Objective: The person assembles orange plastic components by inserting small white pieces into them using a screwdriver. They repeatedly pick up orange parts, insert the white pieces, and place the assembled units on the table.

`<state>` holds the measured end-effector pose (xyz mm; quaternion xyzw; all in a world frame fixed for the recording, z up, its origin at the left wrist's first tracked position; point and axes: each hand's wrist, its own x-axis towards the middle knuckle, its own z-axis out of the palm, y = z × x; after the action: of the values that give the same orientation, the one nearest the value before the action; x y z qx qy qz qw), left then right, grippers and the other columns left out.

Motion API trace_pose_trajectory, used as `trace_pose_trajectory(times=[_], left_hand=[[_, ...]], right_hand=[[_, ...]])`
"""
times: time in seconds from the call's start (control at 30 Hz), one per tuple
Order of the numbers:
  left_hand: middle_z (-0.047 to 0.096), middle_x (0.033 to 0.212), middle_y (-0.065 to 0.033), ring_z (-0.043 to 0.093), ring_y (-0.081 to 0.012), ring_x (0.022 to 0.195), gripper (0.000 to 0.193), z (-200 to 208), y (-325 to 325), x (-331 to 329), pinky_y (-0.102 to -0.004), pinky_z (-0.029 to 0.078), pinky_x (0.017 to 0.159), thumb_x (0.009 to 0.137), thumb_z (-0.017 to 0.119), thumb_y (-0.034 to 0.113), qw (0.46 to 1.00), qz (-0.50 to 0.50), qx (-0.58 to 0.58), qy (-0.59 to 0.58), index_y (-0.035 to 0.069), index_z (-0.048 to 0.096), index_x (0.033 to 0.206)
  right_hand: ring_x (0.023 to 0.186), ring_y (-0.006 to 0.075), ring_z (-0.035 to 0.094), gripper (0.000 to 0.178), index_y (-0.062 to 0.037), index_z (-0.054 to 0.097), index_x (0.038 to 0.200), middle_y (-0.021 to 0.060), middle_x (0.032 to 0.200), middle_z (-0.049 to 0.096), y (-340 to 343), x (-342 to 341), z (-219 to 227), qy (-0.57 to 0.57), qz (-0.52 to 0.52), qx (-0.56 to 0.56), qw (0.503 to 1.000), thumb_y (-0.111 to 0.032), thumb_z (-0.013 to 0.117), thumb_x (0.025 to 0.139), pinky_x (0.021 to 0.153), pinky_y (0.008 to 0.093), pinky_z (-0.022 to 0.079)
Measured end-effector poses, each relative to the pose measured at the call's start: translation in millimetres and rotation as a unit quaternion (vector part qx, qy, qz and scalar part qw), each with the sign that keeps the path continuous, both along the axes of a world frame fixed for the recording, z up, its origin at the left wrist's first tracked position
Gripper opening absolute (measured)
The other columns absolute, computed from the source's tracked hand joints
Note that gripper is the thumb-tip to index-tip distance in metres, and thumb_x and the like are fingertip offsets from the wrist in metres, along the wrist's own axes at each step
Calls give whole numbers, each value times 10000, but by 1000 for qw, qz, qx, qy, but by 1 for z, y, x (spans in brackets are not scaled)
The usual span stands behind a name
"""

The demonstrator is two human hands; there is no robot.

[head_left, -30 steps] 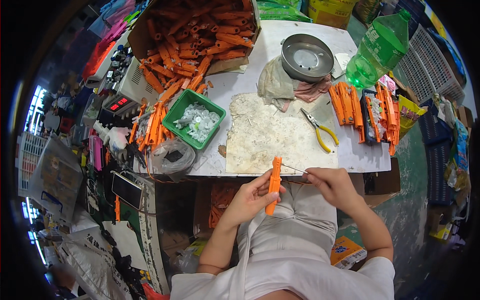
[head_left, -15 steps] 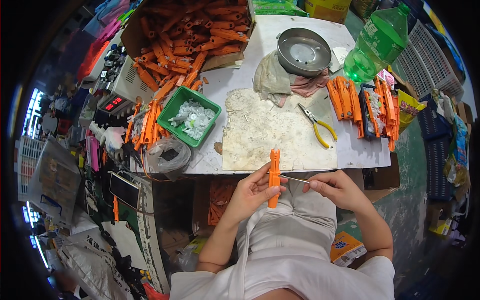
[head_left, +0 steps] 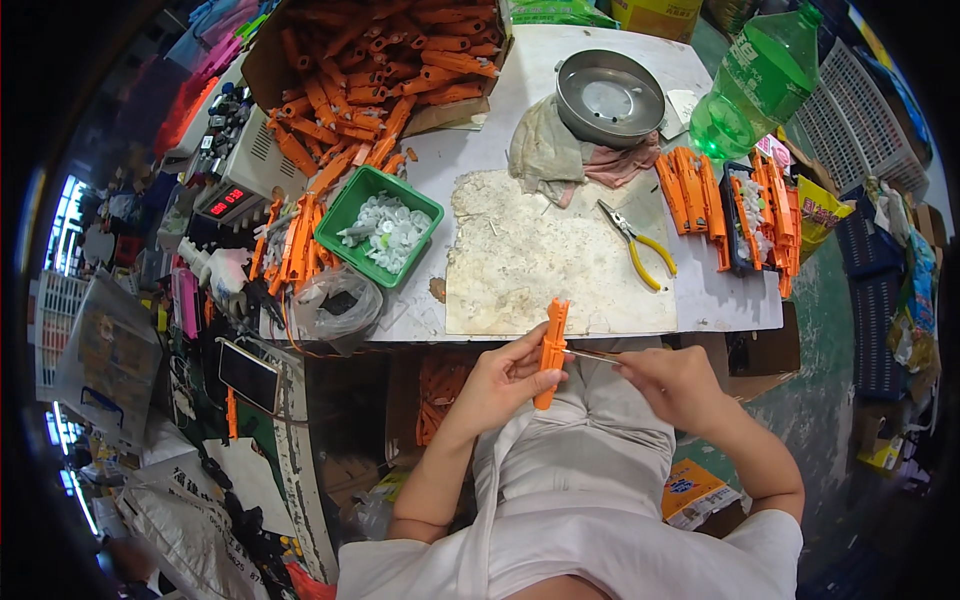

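Upright between the fingers of my left hand [head_left: 505,387] is a long, narrow orange plastic part [head_left: 554,345], held just off the table's near edge above my lap. My right hand [head_left: 675,385] grips a thin metal tool [head_left: 592,355], pinched near its end. The tool's tip meets the right side of the orange part around its middle; the handle end is hidden in my fingers. Past the part lies a worn, stained board [head_left: 540,270] on the white table. Pliers with yellow handles [head_left: 640,250] rest at its right side.
A green tray [head_left: 380,225] of small translucent pieces stands left, beside a large heap of orange parts [head_left: 370,90]. Farther back, a round metal bowl [head_left: 610,98] sits on rags. More orange parts [head_left: 690,195], a black box, and a green bottle [head_left: 755,85] are at right.
The orange part has tilted, its top leaning slightly right. My right hand has turned over, its back now more upward, and shifted slightly; the tool still reaches the part.
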<state>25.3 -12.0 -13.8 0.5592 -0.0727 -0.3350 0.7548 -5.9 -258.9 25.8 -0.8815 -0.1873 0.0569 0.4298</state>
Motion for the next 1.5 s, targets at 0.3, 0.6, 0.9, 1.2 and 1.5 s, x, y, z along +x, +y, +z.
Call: trace_pose_trajectory(times=[0.3,0.6,0.9,1.2,1.5], left_hand=[[608,1139,-211,648,-243,971,621,-5,-6,9,-332,511,868,877,629,85,995,70,-64,17,-1,326,1411],[603,1149,-216,645,-248,985,627,-5,-8,6,-338,505,884,874,638,93,996,66,-60,6,-5,326,1409],[586,1176,-229,646,-255,977,630,-4,-2,9,-337,519,863,910,596,131,992,44,-112,48,9,265,1432],[593,1120,-277,679,-299,884,651,6,-20,8,-372,566,775,897,624,205,983,-66,-156,70,-5,278,1407],[520,1289,-212,521,-291,1186,588,-36,-24,-5,-404,435,993,805,732,214,922,244,-26,-300,40,459,1296]], right_hand=[[566,231,567,202,-43,680,947,131,696,624,2,-4,22,190,-13,25,981,-209,567,926,556,302,448],[505,211,516,208,-49,678,929,99,641,597,-2,7,10,373,4,114,921,-222,562,931,503,298,418],[539,187,572,249,-79,585,961,22,705,568,2,-5,16,-242,71,-193,948,-95,670,728,487,314,456],[539,14,451,387,-40,505,1176,23,915,616,22,57,7,294,-68,355,885,-183,664,853,423,162,375],[430,21,395,330,-42,505,1108,28,767,615,55,51,-31,315,-189,535,761,-248,646,893,393,190,325]])
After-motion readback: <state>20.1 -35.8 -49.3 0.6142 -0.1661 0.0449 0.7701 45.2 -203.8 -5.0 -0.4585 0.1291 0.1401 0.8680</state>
